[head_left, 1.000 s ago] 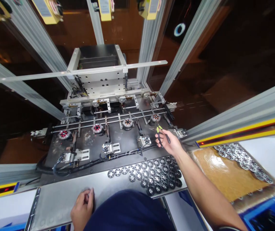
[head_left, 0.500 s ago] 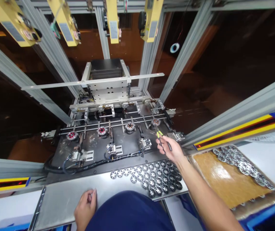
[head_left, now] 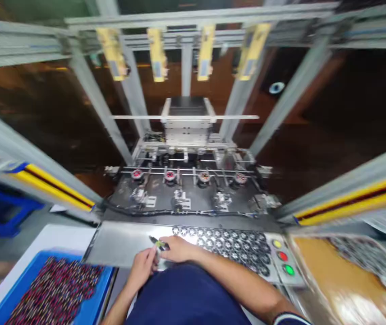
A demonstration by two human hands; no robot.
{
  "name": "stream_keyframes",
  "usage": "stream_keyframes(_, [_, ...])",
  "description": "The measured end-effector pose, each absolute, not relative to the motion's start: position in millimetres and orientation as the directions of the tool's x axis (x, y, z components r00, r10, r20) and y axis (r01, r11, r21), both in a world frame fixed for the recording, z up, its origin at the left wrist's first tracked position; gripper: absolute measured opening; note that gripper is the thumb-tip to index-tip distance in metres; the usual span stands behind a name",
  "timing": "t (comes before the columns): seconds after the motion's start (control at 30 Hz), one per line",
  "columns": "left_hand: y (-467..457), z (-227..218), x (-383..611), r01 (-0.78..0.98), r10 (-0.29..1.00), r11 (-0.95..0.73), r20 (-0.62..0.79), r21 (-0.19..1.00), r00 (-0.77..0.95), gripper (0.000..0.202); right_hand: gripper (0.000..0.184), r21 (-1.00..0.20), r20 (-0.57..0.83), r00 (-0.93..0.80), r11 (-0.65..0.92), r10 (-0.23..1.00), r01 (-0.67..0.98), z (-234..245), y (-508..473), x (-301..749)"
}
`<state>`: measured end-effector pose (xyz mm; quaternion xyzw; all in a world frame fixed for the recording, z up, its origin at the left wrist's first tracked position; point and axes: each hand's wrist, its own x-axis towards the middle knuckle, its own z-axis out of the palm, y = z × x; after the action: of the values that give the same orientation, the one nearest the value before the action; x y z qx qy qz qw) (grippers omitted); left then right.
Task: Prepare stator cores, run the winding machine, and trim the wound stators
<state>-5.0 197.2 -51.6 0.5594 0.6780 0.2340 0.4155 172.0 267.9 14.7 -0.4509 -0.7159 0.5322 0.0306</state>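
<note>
My right hand (head_left: pixel 178 249) rests on the steel shelf (head_left: pixel 118 243) in front of me, closed around small cutters with yellow-green handles (head_left: pixel 159 244). My left hand (head_left: pixel 143 265) sits right beside it, fingers curled and touching the tool's handle end. Several flat round metal discs (head_left: pixel 233 246) lie in rows on the shelf just right of my hands. Behind the shelf stands a machine bed with several round wound parts (head_left: pixel 170 175) on a rail. The picture is smeared by motion.
A blue bin (head_left: pixel 57 289) of reddish small parts sits at the lower left. Yellow, red and green buttons (head_left: pixel 282 256) lie at the shelf's right end. A brown sheet (head_left: pixel 335 275) with more discs is at the right. Aluminium frame posts and yellow-striped guards flank the opening.
My right hand has drawn back from the machine bed to the shelf with the cutters, meeting my left hand. My view has swung left and back, bringing the blue bin into sight.
</note>
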Motion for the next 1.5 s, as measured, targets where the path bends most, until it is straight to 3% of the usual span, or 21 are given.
stream_keyframes(0.07, [196.9, -49.1, 2.2, 0.507, 0.921, 0.342, -0.389, 0.791, -0.014, 0.064, 0.035, -0.690, -0.450, -0.556, 0.123, 0.699, 0.713, 5.0, 263.8, 152.7])
stream_keyframes(0.2, [200.0, -48.4, 7.0, 0.468, 0.891, 0.414, -0.452, 0.781, -0.035, 0.037, 0.047, -0.471, -0.461, -0.482, 0.255, 0.745, 0.845, -2.6, 255.1, 136.5])
stream_keyframes(0.37, [207.0, -44.0, 4.3, 0.564, 0.901, 0.402, -0.421, 0.721, -0.105, 0.026, 0.050, -0.264, -0.487, -0.453, 0.369, 0.746, 0.891, -0.5, 250.4, 126.4])
stream_keyframes(0.53, [216.7, -39.4, 1.0, 0.684, 0.924, 0.341, -0.363, 0.644, -0.119, 0.024, 0.047, -0.159, -0.496, -0.509, 0.502, 0.704, 0.850, 8.0, 251.3, 122.6])
stream_keyframes(0.67, [215.2, -20.0, -24.5, 0.766, 0.956, 0.239, -0.284, 0.597, -0.077, 0.023, 0.036, -0.166, -0.450, -0.647, 0.655, 0.615, 0.738, 40.8, 265.6, 151.4])
stream_keyframes(0.77, [230.6, 19.8, -67.3, 0.831, 0.982, 0.171, -0.158, 0.529, -0.102, 0.023, 0.025, -0.173, -0.342, -0.759, 0.757, 0.553, 0.630, 84.2, 299.4, 192.2])
stream_keyframes(0.97, [358.7, 103.2, -123.2, 0.941, 0.991, -0.028, 0.130, 0.337, -0.017, 0.031, 0.029, -0.016, -0.107, -0.831, 0.835, 0.545, 0.550, 137.9, 424.4, 225.4])
stream_keyframes(1.07, [429.0, 109.4, -119.6, 0.960, 0.987, -0.134, 0.121, 0.245, 0.107, 0.028, 0.023, 0.020, -0.053, -0.845, 0.847, 0.531, 0.531, 124.8, 478.7, 209.8])
stream_keyframes(1.17, [471.9, 93.3, -112.6, 0.961, 0.976, -0.214, 0.072, 0.176, 0.204, 0.030, 0.032, 0.012, -0.012, -0.847, 0.847, 0.532, 0.531, 93.8, 511.9, 198.5])
stream_keyframes(1.27, [489.3, 71.4, -112.3, 0.958, 0.966, -0.258, 0.024, 0.126, 0.257, 0.033, 0.038, -0.034, 0.019, -0.851, 0.851, 0.525, 0.524, 64.2, 527.0, 197.8])
stream_keyframes(1.5, [504.2, 42.4, -126.8, 0.940, 0.943, -0.316, -0.072, 0.126, 0.326, 0.034, 0.029, -0.200, 0.042, -0.832, 0.820, 0.554, 0.536, 36.2, 536.9, 203.3])
